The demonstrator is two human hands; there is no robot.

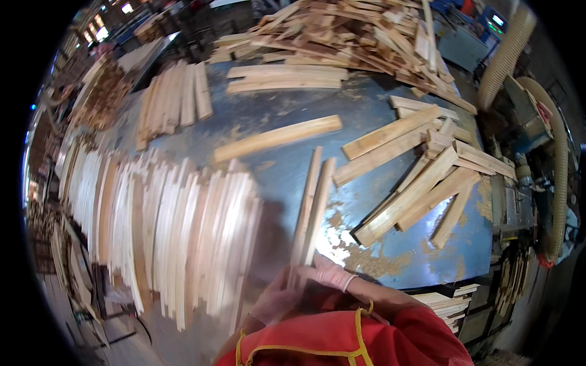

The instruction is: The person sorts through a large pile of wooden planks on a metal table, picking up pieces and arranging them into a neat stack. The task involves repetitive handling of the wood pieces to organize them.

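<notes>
Two narrow wooden strips [318, 201] stand side by side on their edges, pointing away from me over the blue-grey metal table [274, 110]. At their near ends my right hand [328, 273], in a pale glove, is closed round them from the right. My left hand [276, 300] grips the same ends from the left, its fingers somewhat blurred. Just left of my hands, a long row of pale wooden strips [165, 226] stands packed edge to edge. One loose board [278, 138] lies flat beyond the strips I hold.
Several boards [421, 177] lie crossed at the right of the table. A high heap of wood offcuts [354, 36] covers the far end. More boards lie in a group [174, 97] at the far left. Ribbed hoses [503, 58] and machines stand beyond the right edge.
</notes>
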